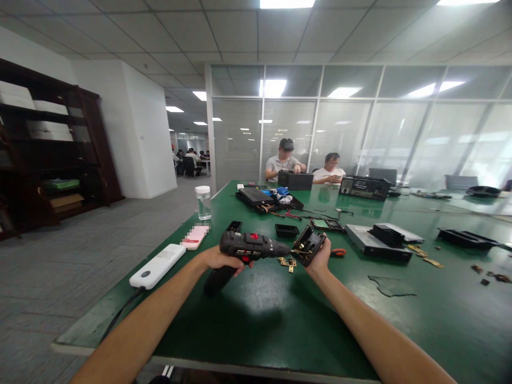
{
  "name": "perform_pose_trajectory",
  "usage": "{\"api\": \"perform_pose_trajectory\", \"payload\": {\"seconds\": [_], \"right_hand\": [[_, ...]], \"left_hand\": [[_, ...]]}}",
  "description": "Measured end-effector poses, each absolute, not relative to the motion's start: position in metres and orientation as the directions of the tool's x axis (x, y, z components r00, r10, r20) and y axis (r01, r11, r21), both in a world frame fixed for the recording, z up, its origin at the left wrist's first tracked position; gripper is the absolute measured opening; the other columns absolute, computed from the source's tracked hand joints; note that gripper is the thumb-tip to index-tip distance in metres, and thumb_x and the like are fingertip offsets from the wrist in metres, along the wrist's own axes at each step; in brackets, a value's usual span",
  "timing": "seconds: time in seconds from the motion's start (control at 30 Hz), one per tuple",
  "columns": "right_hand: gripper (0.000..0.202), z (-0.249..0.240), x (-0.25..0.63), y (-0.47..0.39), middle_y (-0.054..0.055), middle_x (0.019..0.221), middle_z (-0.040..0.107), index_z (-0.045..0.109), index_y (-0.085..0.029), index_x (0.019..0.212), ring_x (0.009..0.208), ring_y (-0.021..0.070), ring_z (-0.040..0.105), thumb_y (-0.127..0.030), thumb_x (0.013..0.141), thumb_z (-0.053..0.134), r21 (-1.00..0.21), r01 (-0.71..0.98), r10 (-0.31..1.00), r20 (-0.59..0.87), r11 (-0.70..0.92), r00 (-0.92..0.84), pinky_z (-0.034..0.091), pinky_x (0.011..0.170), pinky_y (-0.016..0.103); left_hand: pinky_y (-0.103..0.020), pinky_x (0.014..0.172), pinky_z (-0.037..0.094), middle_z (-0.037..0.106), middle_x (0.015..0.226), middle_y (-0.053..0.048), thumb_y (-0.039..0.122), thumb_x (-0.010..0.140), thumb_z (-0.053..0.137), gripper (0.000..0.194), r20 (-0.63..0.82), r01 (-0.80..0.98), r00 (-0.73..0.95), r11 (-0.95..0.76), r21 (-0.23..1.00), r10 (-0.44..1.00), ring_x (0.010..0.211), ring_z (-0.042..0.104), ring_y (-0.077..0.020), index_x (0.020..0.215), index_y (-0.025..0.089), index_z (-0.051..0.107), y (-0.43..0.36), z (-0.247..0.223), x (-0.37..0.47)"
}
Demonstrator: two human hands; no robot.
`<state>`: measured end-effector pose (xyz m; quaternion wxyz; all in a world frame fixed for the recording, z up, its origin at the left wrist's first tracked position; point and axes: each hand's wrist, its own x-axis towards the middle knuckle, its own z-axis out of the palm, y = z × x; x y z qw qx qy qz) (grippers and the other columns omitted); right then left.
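Observation:
My left hand [224, 260] is wrapped round the grip of a black cordless drill [250, 245] with red switches. The drill lies level, and its bit reaches right to a small black plastic housing [309, 246]. Holding that housing tilted above the table, my right hand [320, 258] grips its right side. Inside the housing, metal parts show near the bit's tip; whether the bit sits in a screw I cannot tell. Small brass-coloured pieces [290, 265] lie on the table below. Just right of my right hand is an orange and black tool handle [338, 253].
The green table [256, 330] bears a white power strip [158, 266], a phone [195, 236], a lidded clear jar [203, 204], a black tray [286, 230], a grey metal case [378, 244] and a glass shard [392, 286]. Two people [285, 160] sit across it.

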<state>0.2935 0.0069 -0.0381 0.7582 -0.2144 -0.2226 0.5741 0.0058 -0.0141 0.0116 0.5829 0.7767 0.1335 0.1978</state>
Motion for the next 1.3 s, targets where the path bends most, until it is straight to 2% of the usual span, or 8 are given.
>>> {"api": "perform_pose_trajectory", "payload": {"seconds": [0.2,0.43,0.87,1.1,1.3], "right_hand": [[0.035,-0.037,0.296,0.007,0.000,0.060,0.060,0.058,-0.020,0.069,0.055,0.0178,0.059,-0.052,0.068,0.041,-0.583,-0.758,0.954,0.126,0.294,0.273,0.047,0.057,0.033],[0.042,-0.032,0.300,0.005,0.003,0.062,0.061,0.059,-0.020,0.069,0.058,0.0197,0.059,-0.055,0.068,0.037,-0.606,-0.742,0.958,0.168,0.288,0.234,0.047,0.057,0.035],[0.039,-0.026,0.301,-0.001,0.002,0.060,0.061,0.061,-0.020,0.071,0.056,0.0186,0.059,-0.053,0.068,0.039,-0.571,-0.741,0.934,0.173,0.354,0.313,0.047,0.059,0.034],[0.038,-0.026,0.304,0.000,0.002,0.060,0.062,0.061,-0.019,0.072,0.054,0.0186,0.059,-0.051,0.068,0.039,-0.562,-0.750,0.933,0.139,0.350,0.331,0.047,0.055,0.033],[0.033,-0.023,0.301,-0.001,-0.001,0.059,0.060,0.059,-0.021,0.072,0.053,0.0159,0.057,-0.049,0.070,0.040,-0.561,-0.735,0.919,0.139,0.381,0.370,0.046,0.052,0.029]], "left_hand": [[-0.025,0.054,0.045,0.057,0.089,-0.010,0.028,0.072,0.061,0.032,0.169,0.006,0.880,-0.366,0.931,0.443,0.059,0.052,-0.0117,0.098,0.009,0.057,-0.016,0.012,0.008],[-0.024,0.055,0.045,0.058,0.087,-0.008,0.025,0.072,0.060,0.029,0.152,0.046,0.890,-0.415,0.909,0.431,0.059,0.052,-0.0115,0.098,0.011,0.058,-0.019,0.011,0.011],[-0.023,0.053,0.045,0.058,0.091,-0.009,0.023,0.071,0.061,0.030,0.205,0.013,0.862,-0.426,0.905,0.463,0.058,0.052,-0.0105,0.099,0.011,0.057,-0.025,0.011,0.014],[-0.022,0.053,0.045,0.058,0.073,-0.004,0.025,0.071,0.060,0.029,0.190,0.053,0.874,-0.477,0.877,0.447,0.056,0.052,-0.0110,0.096,0.010,0.058,-0.027,0.015,0.015],[-0.023,0.055,0.046,0.058,0.084,-0.007,0.026,0.072,0.060,0.030,0.198,0.057,0.882,-0.515,0.855,0.427,0.059,0.053,-0.0116,0.098,0.011,0.057,-0.026,0.014,0.016]]}}
